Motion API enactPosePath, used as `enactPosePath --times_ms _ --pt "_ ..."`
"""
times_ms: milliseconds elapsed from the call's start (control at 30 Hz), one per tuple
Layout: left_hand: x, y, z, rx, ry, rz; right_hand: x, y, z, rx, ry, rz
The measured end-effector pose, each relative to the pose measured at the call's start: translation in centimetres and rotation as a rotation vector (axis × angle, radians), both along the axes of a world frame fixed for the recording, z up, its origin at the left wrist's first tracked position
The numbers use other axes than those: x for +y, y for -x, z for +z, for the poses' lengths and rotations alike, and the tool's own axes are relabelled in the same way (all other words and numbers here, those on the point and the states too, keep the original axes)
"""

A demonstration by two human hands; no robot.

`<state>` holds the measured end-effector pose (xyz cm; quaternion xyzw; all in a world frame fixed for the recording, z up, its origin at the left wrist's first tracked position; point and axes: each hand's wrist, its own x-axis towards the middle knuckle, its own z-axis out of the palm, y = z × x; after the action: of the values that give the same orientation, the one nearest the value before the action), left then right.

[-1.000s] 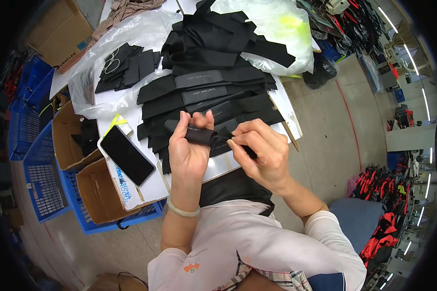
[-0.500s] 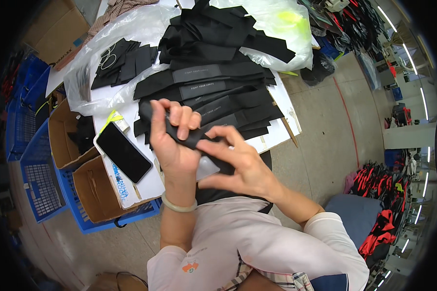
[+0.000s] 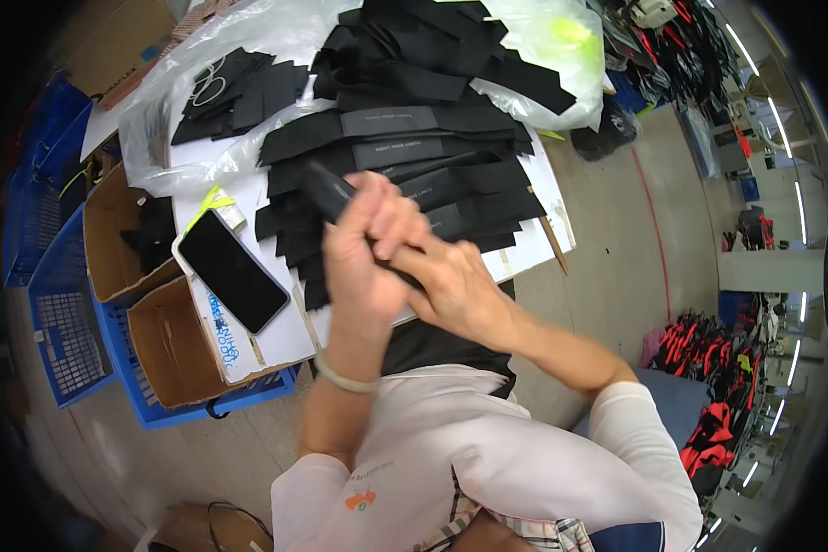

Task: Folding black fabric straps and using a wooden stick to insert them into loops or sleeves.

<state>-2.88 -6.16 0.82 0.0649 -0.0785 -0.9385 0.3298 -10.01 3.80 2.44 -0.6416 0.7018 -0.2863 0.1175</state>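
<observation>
In front of me, over the near edge of the table, my left hand (image 3: 366, 253) is closed round a rolled or folded black fabric strip (image 3: 327, 191), whose far end sticks out past my thumb. My right hand (image 3: 465, 290) presses against the left one, its curled fingers closed on the lower part of the same strip. The hands hide most of the strip, and some motion blur softens them. Just beyond lies an overlapping row of black fabric bands (image 3: 391, 122), several with a dark grey printed panel in the middle.
More black bands (image 3: 414, 51) are heaped farther back on plastic sheeting (image 3: 147, 166). Small black pieces (image 3: 248, 106) with white cord lie left of them. A phone (image 3: 234, 271) rests near open cardboard boxes (image 3: 170, 345) and a blue crate (image 3: 69, 345). A wooden stick (image 3: 554, 244) lies along the right edge.
My right hand has moved in against my left, and its spread thumb and fingers have closed. The strip has tilted, and a pale shiny patch below it no longer shows.
</observation>
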Motion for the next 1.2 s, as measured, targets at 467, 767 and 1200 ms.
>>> enactPosePath --times_ms 467,767,1200 --pt "2.9 0.6 0.9 -0.087 0.12 0.072 1.4 1.0 -2.4 0.108 0.135 0.033" --pt "-0.6 -1.3 0.4 -0.161 0.327 -0.033 5.0 1.8 -0.6 -0.148 0.286 -0.039" --pt "0.8 -2.1 0.0 -0.148 0.061 -0.201 -0.5 4.4 4.6 -0.662 0.122 -0.131"
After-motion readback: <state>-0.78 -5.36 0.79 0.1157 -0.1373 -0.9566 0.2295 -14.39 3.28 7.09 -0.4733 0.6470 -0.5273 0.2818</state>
